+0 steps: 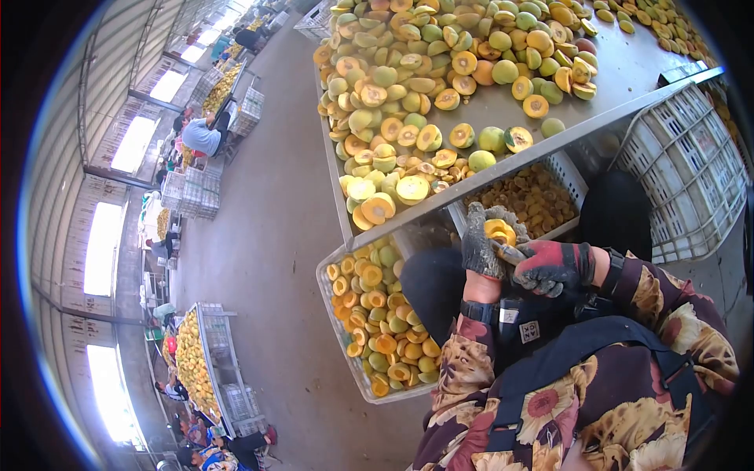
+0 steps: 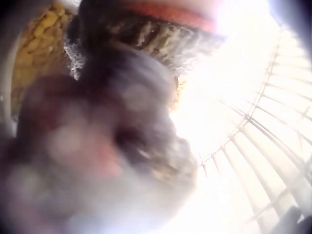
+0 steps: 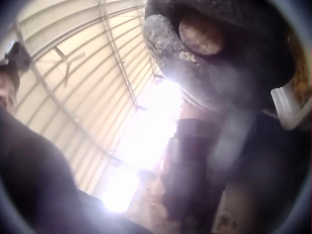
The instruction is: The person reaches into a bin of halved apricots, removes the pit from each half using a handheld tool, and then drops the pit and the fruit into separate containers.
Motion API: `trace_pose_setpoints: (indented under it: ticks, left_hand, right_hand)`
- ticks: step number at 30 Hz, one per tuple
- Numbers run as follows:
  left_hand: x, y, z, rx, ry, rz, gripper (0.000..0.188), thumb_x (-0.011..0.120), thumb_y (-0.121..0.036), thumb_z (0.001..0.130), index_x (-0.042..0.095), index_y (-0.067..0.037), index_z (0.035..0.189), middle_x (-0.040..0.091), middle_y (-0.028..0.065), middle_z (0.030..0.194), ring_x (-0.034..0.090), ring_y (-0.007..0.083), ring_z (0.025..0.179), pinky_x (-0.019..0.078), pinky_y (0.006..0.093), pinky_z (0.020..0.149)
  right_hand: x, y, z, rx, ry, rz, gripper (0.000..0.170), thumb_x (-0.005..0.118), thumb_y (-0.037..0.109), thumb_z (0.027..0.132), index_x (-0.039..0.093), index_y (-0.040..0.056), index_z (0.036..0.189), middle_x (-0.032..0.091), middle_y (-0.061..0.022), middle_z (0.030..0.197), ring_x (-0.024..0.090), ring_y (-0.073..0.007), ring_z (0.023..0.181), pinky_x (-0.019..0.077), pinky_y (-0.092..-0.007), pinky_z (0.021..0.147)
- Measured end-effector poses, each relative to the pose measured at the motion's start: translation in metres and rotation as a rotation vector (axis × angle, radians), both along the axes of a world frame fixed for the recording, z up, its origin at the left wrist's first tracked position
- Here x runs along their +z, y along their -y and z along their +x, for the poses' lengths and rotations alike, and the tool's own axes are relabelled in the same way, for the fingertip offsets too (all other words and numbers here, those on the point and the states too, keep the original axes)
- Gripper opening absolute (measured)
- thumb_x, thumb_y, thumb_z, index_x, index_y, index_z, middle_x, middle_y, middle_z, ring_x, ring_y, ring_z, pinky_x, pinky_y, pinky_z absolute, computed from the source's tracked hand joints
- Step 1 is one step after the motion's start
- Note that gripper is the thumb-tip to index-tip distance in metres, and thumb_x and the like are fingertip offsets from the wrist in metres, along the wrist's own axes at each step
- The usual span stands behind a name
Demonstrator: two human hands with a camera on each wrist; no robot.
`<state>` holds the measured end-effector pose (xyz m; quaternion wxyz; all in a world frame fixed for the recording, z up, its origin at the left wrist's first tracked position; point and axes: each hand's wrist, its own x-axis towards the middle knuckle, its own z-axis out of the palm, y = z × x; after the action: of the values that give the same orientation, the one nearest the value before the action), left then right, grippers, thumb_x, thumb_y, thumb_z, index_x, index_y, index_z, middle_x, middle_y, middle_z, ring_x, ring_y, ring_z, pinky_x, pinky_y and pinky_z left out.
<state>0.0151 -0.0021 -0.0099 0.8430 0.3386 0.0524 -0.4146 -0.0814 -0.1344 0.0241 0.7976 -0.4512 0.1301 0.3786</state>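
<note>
In the head view my gloved left hand point(image 1: 483, 243) holds a halved yellow peach point(image 1: 499, 230), its orange flesh facing up. My right hand point(image 1: 550, 265), in a red and dark grey glove, is curled around a small tool point(image 1: 509, 252) whose end meets the fruit. Most of that tool is hidden by the fingers. Both hands are close together above my lap, beside the table's metal edge. Blur covers much of the left wrist view, where a dirty glove point(image 2: 161, 44) shows. A rounded brownish piece point(image 3: 200, 36) sits among gloved fingers in the right wrist view.
Whole and halved peaches point(image 1: 448, 71) are heaped on the metal table point(image 1: 620, 86). Below it a white crate point(image 1: 575, 177) holds small brown-orange pieces. Another crate point(image 1: 330, 314) of peach halves stands left of my knee; a tipped crate point(image 1: 691, 169) is at right. Other people work along the wall.
</note>
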Motion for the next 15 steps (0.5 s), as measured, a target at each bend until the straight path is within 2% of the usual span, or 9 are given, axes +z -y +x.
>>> trace_pose_setpoints:
  ticks: [2, 5, 8, 10, 12, 14, 15]
  left_hand:
    - [-0.002, 0.001, 0.002, 0.092, 0.047, 0.013, 0.035, 0.044, -0.039, 0.094, 0.057, -0.007, 0.092, 0.061, 0.0094, 0.083, 0.062, 0.0235, 0.074, 0.0531, 0.0361, 0.068]
    - [-0.010, -0.007, 0.005, 0.211, 0.035, -0.096, 0.034, 0.048, -0.039, 0.093, 0.057, -0.007, 0.094, 0.062, 0.0093, 0.086, 0.062, 0.0232, 0.080, 0.0528, 0.0358, 0.072]
    - [0.013, -0.026, 0.005, 0.231, -0.097, -0.210, 0.034, 0.050, -0.038, 0.093, 0.056, -0.005, 0.098, 0.063, 0.0083, 0.090, 0.062, 0.0233, 0.086, 0.0524, 0.0347, 0.074]
    - [0.034, -0.042, 0.005, 0.280, 0.344, 0.084, 0.029, 0.051, -0.032, 0.093, 0.057, -0.005, 0.099, 0.063, 0.0091, 0.093, 0.061, 0.0231, 0.088, 0.0519, 0.0343, 0.077]
    - [0.057, -0.066, 0.004, 0.322, 0.754, 0.424, 0.024, 0.051, -0.027, 0.094, 0.057, -0.005, 0.101, 0.063, 0.0099, 0.095, 0.061, 0.0229, 0.089, 0.0513, 0.0338, 0.079]
    - [0.073, -0.104, -0.001, 0.327, 1.117, 0.824, 0.019, 0.052, -0.022, 0.094, 0.057, -0.005, 0.102, 0.063, 0.0108, 0.098, 0.060, 0.0226, 0.090, 0.0508, 0.0333, 0.082]
    - [0.063, -0.139, -0.006, 0.380, 1.132, 0.923, 0.019, 0.054, -0.018, 0.091, 0.056, -0.004, 0.104, 0.062, 0.0108, 0.099, 0.060, 0.0215, 0.090, 0.0503, 0.0328, 0.082]
  right_hand:
    - [0.001, 0.007, 0.000, 0.078, 0.097, -0.141, 0.018, 0.061, 0.024, 0.084, 0.053, 0.0082, 0.089, 0.053, 0.0009, 0.067, 0.049, -0.0075, 0.048, 0.0378, -0.0206, 0.038]
    - [0.003, 0.019, -0.007, 0.073, 0.134, -0.044, 0.014, 0.060, 0.018, 0.084, 0.052, 0.0081, 0.091, 0.053, -0.0002, 0.067, 0.051, -0.0092, 0.049, 0.0398, -0.0213, 0.040]
    - [-0.020, 0.032, -0.001, -0.214, 0.265, -0.245, 0.016, 0.060, 0.016, 0.083, 0.052, 0.0080, 0.093, 0.054, 0.0002, 0.069, 0.053, -0.0093, 0.056, 0.0432, -0.0214, 0.047]
    - [-0.060, 0.042, 0.012, -0.391, 0.368, -0.361, 0.026, 0.064, 0.018, 0.078, 0.052, 0.0045, 0.097, 0.060, -0.0049, 0.076, 0.059, -0.0163, 0.062, 0.0491, -0.0286, 0.057]
    - [-0.115, 0.057, 0.036, -0.187, 0.876, -1.256, 0.030, 0.067, 0.022, 0.072, 0.059, 0.0045, 0.095, 0.065, -0.0103, 0.081, 0.064, -0.0270, 0.069, 0.0520, -0.0377, 0.062]
    - [-0.139, 0.064, 0.048, 0.668, 0.390, -1.659, 0.032, 0.069, 0.026, 0.067, 0.067, 0.0067, 0.092, 0.068, -0.0139, 0.091, 0.065, -0.0326, 0.085, 0.0519, -0.0422, 0.074]
    - [-0.146, 0.065, 0.048, 0.770, 0.444, -1.705, 0.029, 0.069, 0.027, 0.067, 0.069, 0.0087, 0.089, 0.068, -0.0145, 0.091, 0.065, -0.0319, 0.088, 0.0522, -0.0415, 0.074]
